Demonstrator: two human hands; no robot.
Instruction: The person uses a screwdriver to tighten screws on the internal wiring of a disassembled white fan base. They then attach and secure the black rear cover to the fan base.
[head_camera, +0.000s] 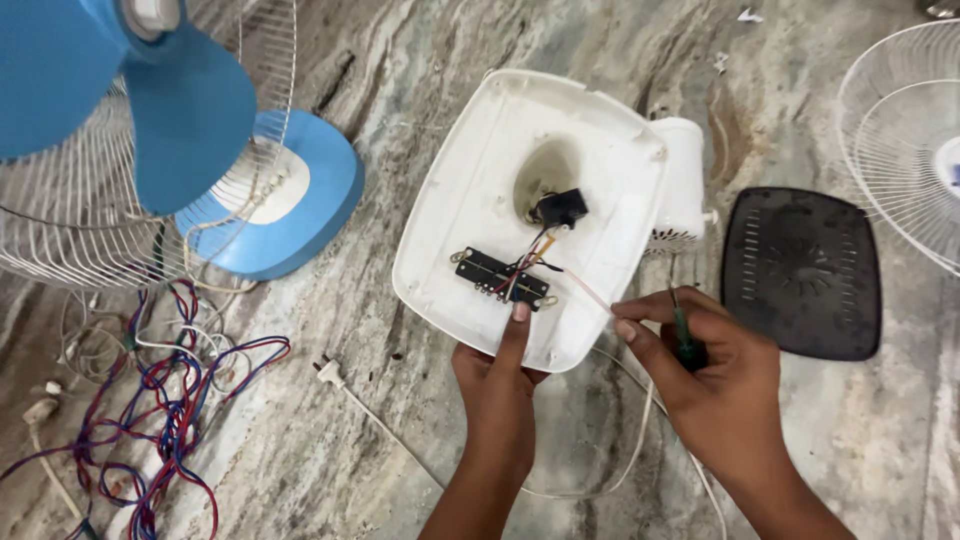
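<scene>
Now left hand (497, 385) gripping upturned fan base (470, 190), long axis toward upper right; right hand (715, 385) clasping screwdriver (684, 338).

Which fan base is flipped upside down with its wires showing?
The white base held by the left hand. Its hollow underside faces up, showing a black switch strip and wires. The blue base sits right way up.

White fan base (470, 200) – upturned on the floor, black switch board (503, 278) with wires exposed.

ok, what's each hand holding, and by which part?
Left hand grips the white fan base by its near edge, thumb inside. Right hand holds a green-handled screwdriver by the handle.
</scene>
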